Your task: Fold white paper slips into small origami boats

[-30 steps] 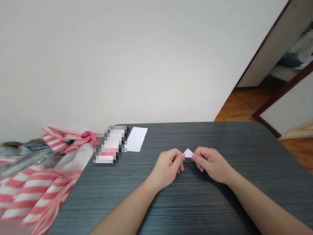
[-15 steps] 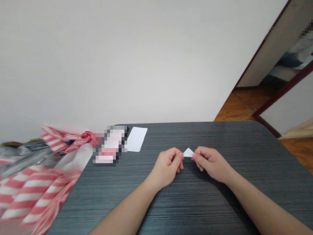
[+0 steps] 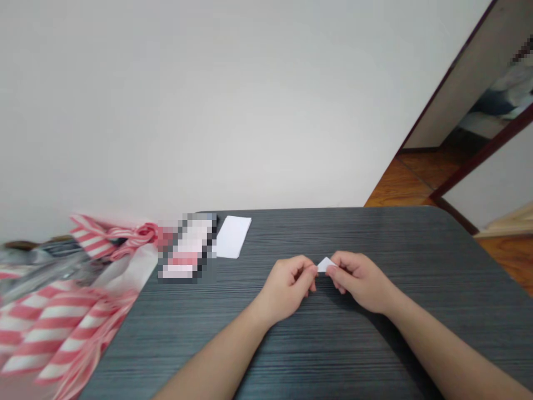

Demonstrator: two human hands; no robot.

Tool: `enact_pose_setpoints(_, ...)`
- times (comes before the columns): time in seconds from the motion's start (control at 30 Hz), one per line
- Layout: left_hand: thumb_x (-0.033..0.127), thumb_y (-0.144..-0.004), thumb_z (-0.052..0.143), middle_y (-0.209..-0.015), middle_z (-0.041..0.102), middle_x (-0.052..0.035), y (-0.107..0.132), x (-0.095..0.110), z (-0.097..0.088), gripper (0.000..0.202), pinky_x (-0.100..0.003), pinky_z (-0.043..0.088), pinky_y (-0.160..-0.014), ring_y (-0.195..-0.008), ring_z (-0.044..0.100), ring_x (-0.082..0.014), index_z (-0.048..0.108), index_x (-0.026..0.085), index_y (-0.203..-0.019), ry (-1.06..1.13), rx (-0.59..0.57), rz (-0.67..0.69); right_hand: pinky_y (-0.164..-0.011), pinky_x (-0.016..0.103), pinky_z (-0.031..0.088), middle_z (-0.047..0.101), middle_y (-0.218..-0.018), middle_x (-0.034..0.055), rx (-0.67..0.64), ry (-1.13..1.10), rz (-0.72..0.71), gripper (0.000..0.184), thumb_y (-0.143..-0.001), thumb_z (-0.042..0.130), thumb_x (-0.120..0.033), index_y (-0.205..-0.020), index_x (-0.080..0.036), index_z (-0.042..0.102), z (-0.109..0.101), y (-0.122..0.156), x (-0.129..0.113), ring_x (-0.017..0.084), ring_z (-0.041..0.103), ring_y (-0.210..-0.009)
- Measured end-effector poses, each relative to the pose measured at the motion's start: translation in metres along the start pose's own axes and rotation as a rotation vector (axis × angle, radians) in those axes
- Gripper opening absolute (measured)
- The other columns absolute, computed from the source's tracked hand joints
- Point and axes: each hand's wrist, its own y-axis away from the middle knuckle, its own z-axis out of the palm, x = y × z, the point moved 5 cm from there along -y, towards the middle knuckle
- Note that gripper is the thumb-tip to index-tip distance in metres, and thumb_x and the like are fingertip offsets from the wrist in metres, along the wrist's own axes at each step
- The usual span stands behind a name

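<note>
A small folded piece of white paper (image 3: pixel 325 265) is pinched above the dark grey wood-grain table (image 3: pixel 375 233), between my two hands. My left hand (image 3: pixel 287 289) holds its left corner between thumb and fingertips. My right hand (image 3: pixel 358 280) grips its right side, and those fingers cover part of the paper. The fold's lower edge is hidden by my fingers.
A flat white paper sheet (image 3: pixel 232 237) lies at the table's far edge, next to a pixelated, unreadable pink and white item (image 3: pixel 190 247). Red-and-white striped plastic (image 3: pixel 54 328) is heaped past the left edge. A white wall stands behind; a wooden floor (image 3: pixel 400 186) shows at right.
The folded paper has turned slightly and moved a little down and right. My hands have closed in on it, and my right fingers now cover more of it.
</note>
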Motion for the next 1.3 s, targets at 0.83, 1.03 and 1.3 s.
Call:
enact_pose_setpoints(0.83,0.033,-0.095,0.049,-0.055,0.058,0.0019,-0.0002,0.0089,-0.0009,0.035,-0.020,0.036,-0.053,-0.051,0.049,-0.0096,0.058,0.017,-0.066,-0.139,-0.022,0.017,-0.055,0.023,0.040,0.056,-0.057,-0.0034,-0.008,0.020,-0.003,0.025,-0.095,0.052,-0.028,-0.071,-0.019,0.054,0.0038,-0.0020,-0.0045,0.011,0.052,-0.052)
enact_pose_setpoints(1.03,0.034,-0.096,0.047,-0.057,0.058,0.0018,0.0001,0.0052,-0.0014,0.034,-0.020,0.036,-0.053,-0.052,0.049,-0.0094,0.057,0.017,-0.068,-0.107,0.001,0.012,-0.053,0.022,0.039,0.055,-0.056,-0.0037,-0.034,0.020,0.009,0.027,-0.095,0.053,-0.031,-0.071,-0.018,0.055,0.0043,-0.0021,-0.0002,0.011,0.051,-0.051)
enact_pose_setpoints(1.3,0.037,-0.094,0.050,-0.059,0.059,0.0014,-0.0002,0.0077,-0.0015,0.033,-0.020,0.036,-0.054,-0.053,0.050,-0.0099,0.058,0.017,-0.070,-0.078,-0.029,0.015,-0.054,0.022,0.040,0.057,-0.057,-0.0026,-0.063,0.053,-0.019,0.030,-0.095,0.053,-0.029,-0.068,-0.018,0.055,0.0055,0.0000,-0.0074,0.011,0.051,-0.053)
